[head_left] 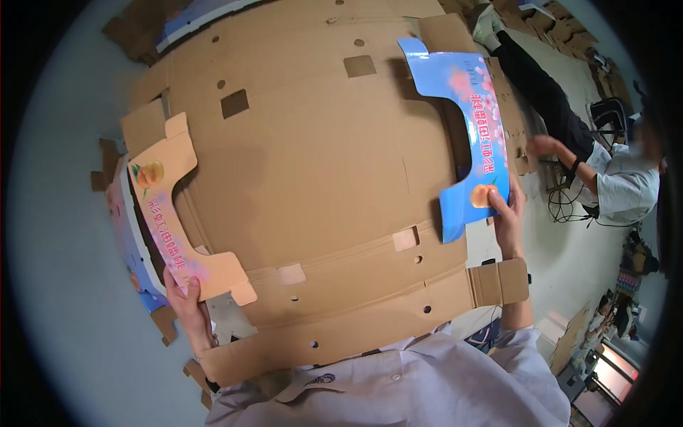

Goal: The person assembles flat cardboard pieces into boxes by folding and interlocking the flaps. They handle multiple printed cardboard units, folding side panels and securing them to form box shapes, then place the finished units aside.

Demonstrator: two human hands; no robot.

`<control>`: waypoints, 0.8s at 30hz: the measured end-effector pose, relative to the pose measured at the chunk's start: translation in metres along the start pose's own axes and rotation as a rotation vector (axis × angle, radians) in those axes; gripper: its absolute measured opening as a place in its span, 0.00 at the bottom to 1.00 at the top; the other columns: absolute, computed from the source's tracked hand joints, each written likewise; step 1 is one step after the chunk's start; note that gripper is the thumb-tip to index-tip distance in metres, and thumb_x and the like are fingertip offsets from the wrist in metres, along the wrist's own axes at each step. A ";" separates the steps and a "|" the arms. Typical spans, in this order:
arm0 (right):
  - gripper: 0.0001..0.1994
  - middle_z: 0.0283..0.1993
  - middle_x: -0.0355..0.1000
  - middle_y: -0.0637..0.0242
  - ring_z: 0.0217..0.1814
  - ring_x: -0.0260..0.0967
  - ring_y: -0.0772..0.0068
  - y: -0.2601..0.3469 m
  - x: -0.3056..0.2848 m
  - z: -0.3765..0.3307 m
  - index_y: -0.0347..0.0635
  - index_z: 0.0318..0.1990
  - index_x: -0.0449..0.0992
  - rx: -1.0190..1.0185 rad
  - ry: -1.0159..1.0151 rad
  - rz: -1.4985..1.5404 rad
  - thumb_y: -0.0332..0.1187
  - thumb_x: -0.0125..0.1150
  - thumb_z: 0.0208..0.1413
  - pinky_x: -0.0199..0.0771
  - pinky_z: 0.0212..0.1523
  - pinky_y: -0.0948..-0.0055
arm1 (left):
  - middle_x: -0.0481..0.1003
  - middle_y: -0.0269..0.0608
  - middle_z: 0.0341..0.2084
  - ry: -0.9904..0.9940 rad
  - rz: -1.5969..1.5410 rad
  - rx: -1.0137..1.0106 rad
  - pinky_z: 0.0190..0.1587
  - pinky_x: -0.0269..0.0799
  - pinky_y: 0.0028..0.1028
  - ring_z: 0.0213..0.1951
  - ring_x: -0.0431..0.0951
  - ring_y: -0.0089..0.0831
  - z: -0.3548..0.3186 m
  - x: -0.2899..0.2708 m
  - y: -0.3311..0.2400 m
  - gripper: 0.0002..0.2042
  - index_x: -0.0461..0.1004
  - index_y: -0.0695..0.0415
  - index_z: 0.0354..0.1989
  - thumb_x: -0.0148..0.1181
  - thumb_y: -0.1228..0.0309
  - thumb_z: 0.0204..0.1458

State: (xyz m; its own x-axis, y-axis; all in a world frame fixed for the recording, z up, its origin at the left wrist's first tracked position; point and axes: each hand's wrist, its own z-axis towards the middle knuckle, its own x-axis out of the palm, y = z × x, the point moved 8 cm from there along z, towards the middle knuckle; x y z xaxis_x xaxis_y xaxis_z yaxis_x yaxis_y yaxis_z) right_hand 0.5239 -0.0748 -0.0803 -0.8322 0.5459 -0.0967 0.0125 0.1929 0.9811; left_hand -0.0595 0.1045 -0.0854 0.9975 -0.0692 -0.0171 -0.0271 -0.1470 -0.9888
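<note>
A large brown cardboard box blank lies opened out in front of me, with square cutouts and small round holes. Its left end panel, peach-coloured with a printed fruit, stands folded up. Along that panel's near part my left hand is closed, thumb on the printed face. The blue right end panel is also raised, with printed blossoms and a fruit. My right hand grips its near end, thumb over the print and fingers behind. A long brown flap runs close to my body.
Printed blue and pink cardboard stands beyond the left panel, and more blue-edged cardboard at the far left. To the right sits another person, legs stretched out, beside a black chair and cables. Cardboard pieces lie far right.
</note>
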 end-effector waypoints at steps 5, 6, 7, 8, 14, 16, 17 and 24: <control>0.40 0.51 0.71 0.61 0.53 0.69 0.73 0.063 0.024 0.027 0.34 0.60 0.62 -0.059 0.474 0.264 0.65 0.49 0.56 0.68 0.54 0.72 | 0.70 0.44 0.52 0.571 -0.097 0.063 0.57 0.66 0.34 0.57 0.68 0.34 0.006 0.011 -0.053 0.26 0.60 0.64 0.61 0.53 0.60 0.61; 0.42 0.49 0.73 0.59 0.51 0.71 0.72 0.069 0.027 0.041 0.35 0.60 0.62 0.016 0.518 0.246 0.69 0.42 0.58 0.70 0.53 0.71 | 0.70 0.44 0.51 0.653 -0.056 0.061 0.57 0.66 0.34 0.57 0.68 0.34 0.011 0.012 -0.063 0.26 0.60 0.64 0.61 0.53 0.59 0.61; 0.40 0.51 0.73 0.58 0.51 0.72 0.71 0.080 0.037 0.054 0.38 0.65 0.57 -0.003 0.664 0.186 0.67 0.35 0.61 0.70 0.52 0.71 | 0.70 0.44 0.51 0.667 0.042 0.055 0.57 0.66 0.33 0.56 0.68 0.34 0.022 0.010 -0.072 0.25 0.60 0.64 0.61 0.52 0.59 0.61; 0.39 0.53 0.74 0.58 0.52 0.73 0.70 0.086 0.048 0.065 0.41 0.69 0.52 0.073 0.843 0.206 0.65 0.27 0.64 0.70 0.52 0.71 | 0.71 0.43 0.50 0.658 0.131 0.046 0.57 0.66 0.33 0.56 0.68 0.34 0.034 0.008 -0.080 0.25 0.61 0.64 0.60 0.52 0.58 0.61; 0.33 0.54 0.70 0.66 0.53 0.67 0.77 0.091 0.080 0.166 0.43 0.66 0.58 -0.025 0.484 -0.077 0.59 0.32 0.67 0.66 0.54 0.74 | 0.72 0.43 0.48 0.567 0.291 0.101 0.56 0.67 0.32 0.55 0.69 0.33 0.125 0.045 -0.114 0.25 0.63 0.64 0.58 0.49 0.55 0.62; 0.31 0.56 0.68 0.65 0.56 0.65 0.77 0.093 0.093 0.180 0.42 0.64 0.61 -0.006 0.407 0.002 0.57 0.34 0.68 0.64 0.56 0.75 | 0.72 0.43 0.47 0.546 0.194 0.122 0.56 0.67 0.32 0.54 0.70 0.33 0.155 0.064 -0.116 0.25 0.64 0.64 0.57 0.48 0.54 0.63; 0.30 0.54 0.70 0.65 0.55 0.66 0.77 0.091 0.105 0.181 0.41 0.62 0.63 0.013 0.443 0.071 0.56 0.35 0.68 0.65 0.55 0.76 | 0.72 0.43 0.47 0.544 0.137 0.133 0.56 0.67 0.32 0.54 0.70 0.33 0.169 0.072 -0.115 0.25 0.64 0.64 0.57 0.47 0.53 0.63; 0.23 0.26 0.68 0.78 0.22 0.59 0.87 0.100 0.141 0.174 0.38 0.39 0.75 -0.148 0.470 0.181 0.52 0.45 0.66 0.61 0.27 0.84 | 0.74 0.42 0.44 0.723 -0.251 0.123 0.54 0.68 0.31 0.53 0.71 0.32 0.194 0.117 -0.115 0.27 0.67 0.64 0.54 0.43 0.49 0.64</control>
State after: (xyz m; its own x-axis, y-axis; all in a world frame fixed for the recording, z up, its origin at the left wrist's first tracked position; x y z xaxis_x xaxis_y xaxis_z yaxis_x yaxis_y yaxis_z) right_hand 0.5041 0.1635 -0.0252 -0.9833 0.1287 0.1288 0.1290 -0.0064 0.9916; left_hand 0.0729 0.3048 -0.0025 0.6806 -0.6816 0.2686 0.2435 -0.1353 -0.9604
